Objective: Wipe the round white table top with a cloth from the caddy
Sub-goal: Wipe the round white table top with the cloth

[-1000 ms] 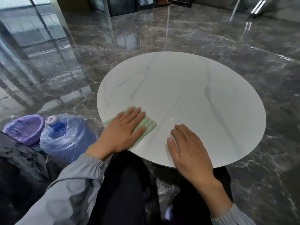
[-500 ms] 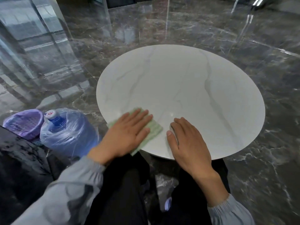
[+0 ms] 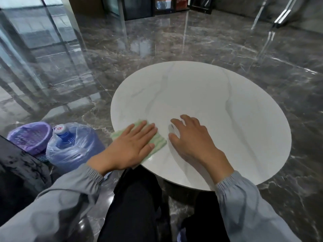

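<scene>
The round white marble-patterned table top fills the middle of the view. A pale green cloth lies flat on its near left edge. My left hand presses flat on the cloth with straight fingers, covering most of it. Just to the right, my right hand rests on the bare table top with fingers spread and slightly bent, holding nothing.
A purple perforated basket and a large blue water bottle wrapped in clear plastic stand on the glossy dark marble floor left of the table. A dark cabinet edge sits at the near left.
My left hand has slid the cloth to the right along the near edge, closer to my right hand. My right hand has moved a little farther onto the table.
</scene>
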Demonstrator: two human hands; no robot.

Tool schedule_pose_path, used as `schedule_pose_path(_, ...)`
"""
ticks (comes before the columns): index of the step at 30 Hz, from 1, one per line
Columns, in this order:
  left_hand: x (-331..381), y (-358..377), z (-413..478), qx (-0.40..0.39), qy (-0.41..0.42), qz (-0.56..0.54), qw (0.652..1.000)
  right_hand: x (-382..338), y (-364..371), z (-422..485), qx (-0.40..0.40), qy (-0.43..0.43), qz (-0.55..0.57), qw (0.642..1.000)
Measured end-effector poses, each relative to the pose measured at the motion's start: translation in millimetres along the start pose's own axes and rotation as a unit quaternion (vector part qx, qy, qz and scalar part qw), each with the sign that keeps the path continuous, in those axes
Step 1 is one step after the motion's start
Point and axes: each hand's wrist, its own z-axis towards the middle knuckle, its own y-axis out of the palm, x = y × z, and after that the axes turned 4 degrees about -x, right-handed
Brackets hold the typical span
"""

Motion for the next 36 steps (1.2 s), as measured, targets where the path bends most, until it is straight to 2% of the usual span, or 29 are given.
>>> schedule_pose_path(4,-21,-2,10,-0.002,-0.034,-0.032,0.999,-7,2,23,-0.053,0.009,-0.028,0.998)
schedule_pose_path(10,-100,-28,84,-0.013,-0.130,-0.032,0.991,-9,0,28,-0.067,0.019,-0.037,0.997)
schedule_pose_path(15,-117,-41,128,-0.029,-0.150,-0.023,0.988,-11,-15,37,-0.080,0.024,-0.005,0.996)
schedule_pose_path(19,-93,-34,113,-0.029,-0.136,-0.028,0.990,-13,-21,47,-0.087,0.020,-0.022,0.996)
schedule_pose_path(23,-43,-15,62,-0.024,-0.062,0.004,0.998,-20,-29,65,-0.123,0.023,-0.069,0.990)
schedule_pose_path(26,-41,-13,52,-0.025,-0.041,-0.008,0.999,-29,-35,78,-0.144,0.021,-0.098,0.985)
schedule_pose_path(36,-130,-54,183,-0.032,-0.186,-0.040,0.981,-36,-44,93,-0.179,-0.004,-0.160,0.971)
